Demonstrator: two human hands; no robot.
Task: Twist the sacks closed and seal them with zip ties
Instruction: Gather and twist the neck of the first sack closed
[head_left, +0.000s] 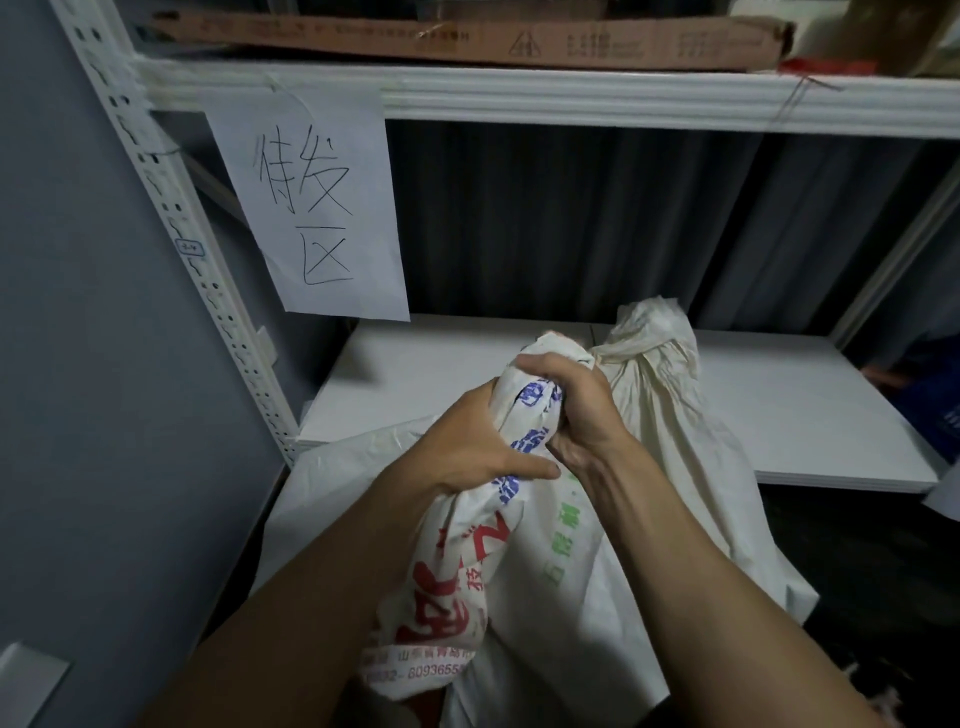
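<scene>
A white woven sack (540, 582) with red, blue and green print stands in front of me, its top gathered into a twisted neck. My left hand (467, 441) grips the neck from the left, lower down. My right hand (571, 400) is closed around the neck higher up, near its bunched end. Behind it on the right leans a second, plain white sack (670, 405) with its neck cinched tight. No zip tie shows in view.
A white metal rack holds a lower shelf board (415, 374) behind the sacks and an upper shelf (571, 98) with a flat cardboard box (467, 39). A handwritten paper sign (317, 208) hangs at left. A grey wall (78, 364) stands on the left.
</scene>
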